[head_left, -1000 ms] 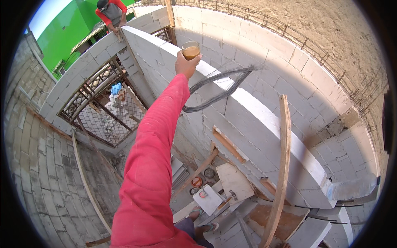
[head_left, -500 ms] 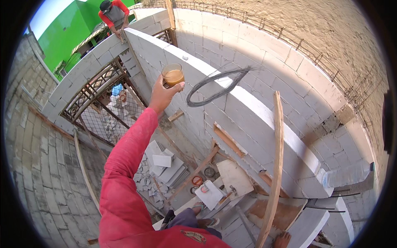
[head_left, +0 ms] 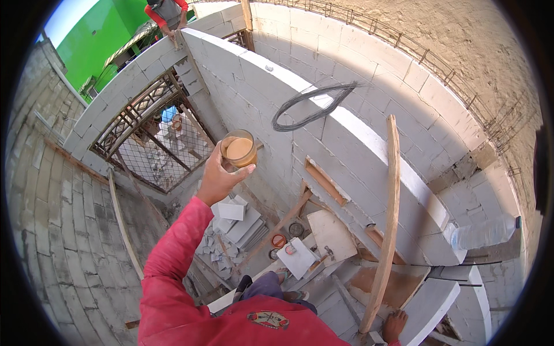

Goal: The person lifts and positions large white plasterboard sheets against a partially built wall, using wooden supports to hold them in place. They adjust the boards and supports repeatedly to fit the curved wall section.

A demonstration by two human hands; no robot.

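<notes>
A clear glass [head_left: 249,160] of milky brown drink is in my left hand [head_left: 217,182], thumb and fingers wrapped round its side. My left arm, in a red sleeve, reaches forward over the room below, and the glass tips slightly toward me. At the lower right my right hand [head_left: 395,327] rests with its fingers spread on a pale block surface, beside an upright wooden post [head_left: 388,225]. Nothing shows in it. A coil of grey wire [head_left: 314,106] hangs over the top of the white block wall [head_left: 346,124].
Another person [head_left: 167,17] leans over the far wall corner. Below lie a stack of grey tiles [head_left: 245,228], a white board [head_left: 297,258] and a hammer [head_left: 329,252]. A clear plastic bottle [head_left: 485,233] lies on the wall at right. Rebar [head_left: 398,40] runs along the far wall.
My left hand has drawn the glass lower and nearer, and its rim now faces me more. The view has shifted a little, with more of my right hand showing.
</notes>
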